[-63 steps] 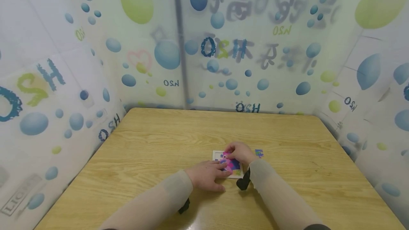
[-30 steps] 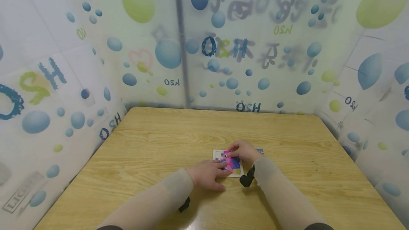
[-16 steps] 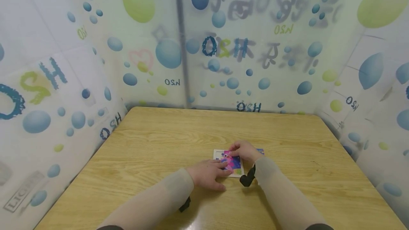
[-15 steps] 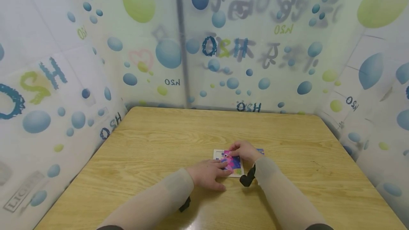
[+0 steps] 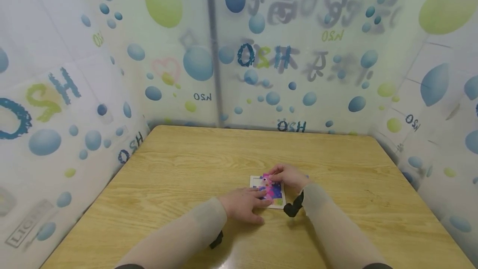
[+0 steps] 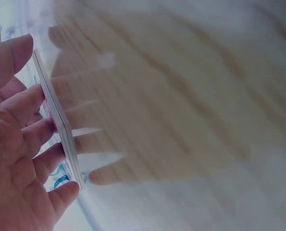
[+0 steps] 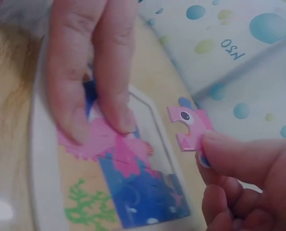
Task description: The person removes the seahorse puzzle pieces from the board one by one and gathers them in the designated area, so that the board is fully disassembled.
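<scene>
My right hand [image 5: 291, 176] pinches a pink jigsaw piece [image 7: 195, 127] with a printed eye between thumb and finger. In the right wrist view the piece is raised and apart from the jigsaw puzzle [image 7: 138, 197], which has a pink figure, dark blue and green plant shapes in a white frame [image 7: 39, 159]. Fingers of my left hand [image 5: 243, 206] lie extended across the puzzle's near left part, touching it and covering some of the picture. From the left wrist view, the frame shows edge-on as a thin board [image 6: 62, 125] under the fingertips.
The puzzle lies on a wooden table [image 5: 194, 157]. Just right of my right hand a blue loose piece [image 5: 307, 176] shows, mostly hidden by the hand. A patterned curtain [image 5: 239, 82] closes off the far side and both flanks.
My right hand has shifted slightly to the right, and the pink piece appears lifted a little. The loose piece is now more covered by that hand. My left hand stays in place.
</scene>
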Demonstrator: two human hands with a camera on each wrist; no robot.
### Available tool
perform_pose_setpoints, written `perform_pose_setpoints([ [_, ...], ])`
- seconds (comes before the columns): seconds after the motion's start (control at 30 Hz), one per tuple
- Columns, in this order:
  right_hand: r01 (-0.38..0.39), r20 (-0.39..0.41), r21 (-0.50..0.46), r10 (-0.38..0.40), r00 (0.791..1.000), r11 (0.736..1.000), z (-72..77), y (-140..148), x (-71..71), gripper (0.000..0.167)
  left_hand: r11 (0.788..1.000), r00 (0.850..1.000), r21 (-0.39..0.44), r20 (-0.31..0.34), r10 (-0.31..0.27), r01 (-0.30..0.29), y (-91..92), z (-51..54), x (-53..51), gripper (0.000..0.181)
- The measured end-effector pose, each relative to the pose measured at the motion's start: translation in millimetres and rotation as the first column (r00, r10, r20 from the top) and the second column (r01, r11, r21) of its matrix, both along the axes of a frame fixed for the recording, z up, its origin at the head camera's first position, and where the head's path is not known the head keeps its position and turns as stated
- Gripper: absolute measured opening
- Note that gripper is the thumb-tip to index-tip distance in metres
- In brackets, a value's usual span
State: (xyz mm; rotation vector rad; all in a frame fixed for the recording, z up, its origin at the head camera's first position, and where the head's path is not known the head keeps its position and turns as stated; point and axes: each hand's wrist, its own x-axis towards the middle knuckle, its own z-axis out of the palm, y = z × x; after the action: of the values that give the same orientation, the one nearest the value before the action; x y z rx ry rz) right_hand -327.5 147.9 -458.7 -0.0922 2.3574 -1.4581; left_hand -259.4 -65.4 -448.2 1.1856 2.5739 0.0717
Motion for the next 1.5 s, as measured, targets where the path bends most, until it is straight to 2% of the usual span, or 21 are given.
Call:
perform_pose_setpoints([
  [0.1, -0.019, -0.015, -0.023, 0.018, 1.000, 1.000, 2.0, 8, -2.7, 0.014, 1.000, 1.000, -0.002, -0.001, 0.000, 0.000, 0.3, 0.7, 0.5, 0.063],
  [0.27, -0.025, -0.020, -0.001, 0.025, 0.999, 1.000, 4.7, 25, -6.4, 0.014, 1.000, 1.000, -0.005, 0.007, 0.003, -0.003, 0.9, 0.7, 0.8, 0.064],
  [0.53, 0.020, -0.019, 0.034, -0.019, 1.000, 0.999, 0.9, 57, -9.0, 0.014, 1.000, 1.000, -0.013, 0.005, 0.005, -0.005, 1.2, -0.2, 2.4, 0.064],
  [0.83, -0.006, -0.031, 0.048, 0.008, 0.999, 0.999, 5.8, 97, -7.6, 0.019, 1.000, 1.000, -0.007, 0.006, 0.013, -0.013, 0.4, 0.4, 3.3, 0.063],
  [1.13, 0.016, -0.013, 0.046, -0.015, 1.000, 0.999, 1.7, 132, -10.0, 0.017, 1.000, 1.000, 0.005, -0.002, 0.012, -0.012, -0.3, 2.4, 4.5, 0.063],
  [1.5, 0.011, -0.041, 0.100, -0.007, 0.999, 0.995, -0.8, 153, -6.9, 0.014, 1.000, 1.000, 0.007, -0.010, 0.014, -0.014, 0.4, 1.4, 4.4, 0.063],
])
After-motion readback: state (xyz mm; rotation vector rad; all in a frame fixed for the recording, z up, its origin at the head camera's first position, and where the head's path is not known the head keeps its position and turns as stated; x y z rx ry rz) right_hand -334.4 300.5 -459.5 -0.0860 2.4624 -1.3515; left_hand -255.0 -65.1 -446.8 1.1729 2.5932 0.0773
